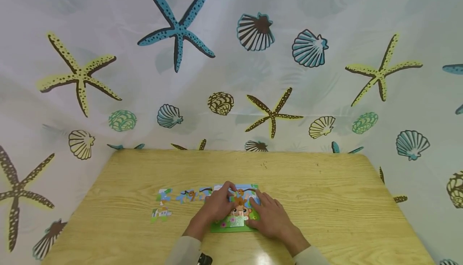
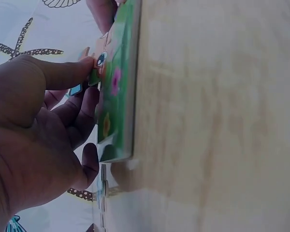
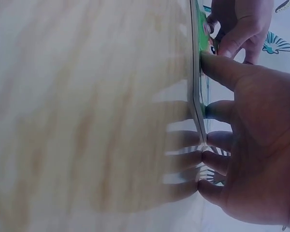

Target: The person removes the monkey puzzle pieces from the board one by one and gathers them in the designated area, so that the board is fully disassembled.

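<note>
A colourful jigsaw puzzle in a flat green-edged tray (image 1: 231, 229) lies before me, showing a monkey picture. My left hand (image 1: 218, 202) reaches over its left part. In the left wrist view, the thumb and fingers of that hand pinch a small puzzle piece (image 2: 93, 77) above the picture. My right hand (image 1: 271, 215) rests along the tray's right side. Its thumb (image 3: 222, 66) presses on the picture near the edge, and its other fingers reach past the side, spread and fairly straight. Both hands hide parts of the puzzle.
Several loose puzzle pieces lie left of the tray, among them a blue-green piece (image 1: 164, 194), a monkey piece (image 1: 188, 195) and a piece with a house (image 1: 161, 213). The wooden table (image 1: 325, 200) ends at a curtain (image 1: 217, 76) printed with starfish and shells.
</note>
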Action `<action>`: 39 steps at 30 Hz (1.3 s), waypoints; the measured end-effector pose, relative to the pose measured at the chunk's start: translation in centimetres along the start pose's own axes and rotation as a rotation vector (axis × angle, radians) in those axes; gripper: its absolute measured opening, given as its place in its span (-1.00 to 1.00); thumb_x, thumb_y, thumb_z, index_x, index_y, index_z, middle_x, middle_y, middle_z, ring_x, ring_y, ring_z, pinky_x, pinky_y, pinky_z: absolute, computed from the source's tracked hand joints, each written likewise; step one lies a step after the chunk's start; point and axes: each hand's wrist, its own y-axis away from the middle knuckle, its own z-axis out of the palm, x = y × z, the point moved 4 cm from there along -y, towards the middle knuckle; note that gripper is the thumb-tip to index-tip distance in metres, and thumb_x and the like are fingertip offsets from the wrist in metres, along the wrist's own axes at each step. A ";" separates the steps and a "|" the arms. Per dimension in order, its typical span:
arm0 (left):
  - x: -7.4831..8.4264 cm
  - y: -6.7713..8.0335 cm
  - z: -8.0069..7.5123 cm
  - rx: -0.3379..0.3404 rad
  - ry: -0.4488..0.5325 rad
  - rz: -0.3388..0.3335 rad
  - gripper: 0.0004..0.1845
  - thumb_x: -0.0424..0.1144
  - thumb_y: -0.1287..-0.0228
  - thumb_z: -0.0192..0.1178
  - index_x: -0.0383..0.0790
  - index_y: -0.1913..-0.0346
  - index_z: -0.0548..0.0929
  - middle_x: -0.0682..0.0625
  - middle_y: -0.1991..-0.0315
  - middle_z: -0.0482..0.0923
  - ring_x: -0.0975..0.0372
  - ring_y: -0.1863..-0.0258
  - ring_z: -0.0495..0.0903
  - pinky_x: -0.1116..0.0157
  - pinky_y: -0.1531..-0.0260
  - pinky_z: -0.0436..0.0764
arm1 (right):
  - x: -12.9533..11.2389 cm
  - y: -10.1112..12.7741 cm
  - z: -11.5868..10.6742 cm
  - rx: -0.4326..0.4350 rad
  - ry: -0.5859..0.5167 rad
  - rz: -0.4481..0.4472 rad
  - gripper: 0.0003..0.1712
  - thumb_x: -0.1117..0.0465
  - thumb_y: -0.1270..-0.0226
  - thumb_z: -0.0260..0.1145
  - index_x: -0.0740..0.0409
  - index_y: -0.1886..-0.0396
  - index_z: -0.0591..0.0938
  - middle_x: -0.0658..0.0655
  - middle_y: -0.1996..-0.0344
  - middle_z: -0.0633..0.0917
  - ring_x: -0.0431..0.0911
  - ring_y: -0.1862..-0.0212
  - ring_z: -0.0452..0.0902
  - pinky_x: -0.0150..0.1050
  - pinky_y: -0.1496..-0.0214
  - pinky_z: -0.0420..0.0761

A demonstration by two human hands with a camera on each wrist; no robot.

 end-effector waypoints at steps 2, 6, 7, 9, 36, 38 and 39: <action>-0.1 0.0 0.0 0.008 -0.006 0.000 -0.66 -0.16 -0.31 0.24 0.00 -0.06 0.38 -0.07 -0.03 0.63 0.04 0.02 0.62 -0.20 0.04 0.30 | -0.1 0.0 0.0 0.002 -0.003 -0.004 -0.16 -0.30 -0.32 0.15 0.08 -0.44 0.32 0.19 -0.52 0.12 0.19 -0.50 0.07 0.22 -0.42 0.18; -0.3 0.0 0.0 0.019 -0.032 0.009 -0.64 -0.14 -0.29 0.26 0.00 -0.07 0.39 -0.04 -0.01 0.63 0.05 0.03 0.62 -0.20 0.04 0.31 | -0.1 0.1 -0.1 0.004 -0.024 -0.008 -0.18 -0.28 -0.34 0.14 0.07 -0.44 0.32 0.19 -0.52 0.11 0.19 -0.51 0.06 0.24 -0.42 0.17; -0.3 0.0 0.1 0.023 -0.037 0.013 -0.64 -0.14 -0.29 0.26 0.00 -0.07 0.40 -0.03 -0.01 0.63 0.06 0.03 0.63 -0.20 0.04 0.32 | -0.1 0.1 -0.1 0.005 -0.031 -0.005 -0.19 -0.28 -0.35 0.12 0.06 -0.45 0.32 0.18 -0.53 0.11 0.19 -0.51 0.06 0.24 -0.43 0.16; -0.2 0.0 0.1 0.030 -0.044 0.022 -0.63 -0.14 -0.28 0.27 -0.01 -0.07 0.40 -0.02 0.00 0.63 0.06 0.03 0.63 -0.21 0.06 0.32 | -0.1 0.0 -0.1 0.007 -0.046 0.002 -0.22 -0.27 -0.38 0.09 0.05 -0.44 0.32 0.17 -0.53 0.11 0.18 -0.51 0.05 0.24 -0.43 0.15; 0.3 0.3 -0.3 0.035 -0.016 0.092 -0.62 -0.23 -0.23 0.32 -0.07 -0.08 0.47 -0.07 0.04 0.64 0.08 0.11 0.66 0.10 0.13 0.62 | -0.9 -0.1 -0.1 0.033 -0.090 0.087 -0.17 -0.32 -0.31 0.14 0.08 -0.41 0.37 0.21 -0.51 0.16 0.22 -0.49 0.09 0.30 -0.40 0.16; 0.3 0.3 -0.4 0.039 -0.027 0.096 -0.62 -0.23 -0.23 0.32 -0.07 -0.08 0.48 -0.06 0.05 0.65 0.09 0.11 0.66 0.11 0.13 0.63 | -1.0 -0.1 0.0 0.041 -0.082 0.091 -0.16 -0.34 -0.31 0.13 0.08 -0.41 0.37 0.22 -0.50 0.17 0.22 -0.49 0.10 0.30 -0.39 0.17; 0.4 0.3 -0.4 0.043 -0.031 0.104 -0.62 -0.24 -0.23 0.33 -0.07 -0.07 0.49 -0.06 0.06 0.65 0.09 0.12 0.66 0.11 0.13 0.63 | -1.0 -0.2 0.0 0.043 -0.076 0.096 -0.15 -0.35 -0.29 0.14 0.07 -0.41 0.37 0.22 -0.50 0.17 0.22 -0.49 0.10 0.30 -0.39 0.18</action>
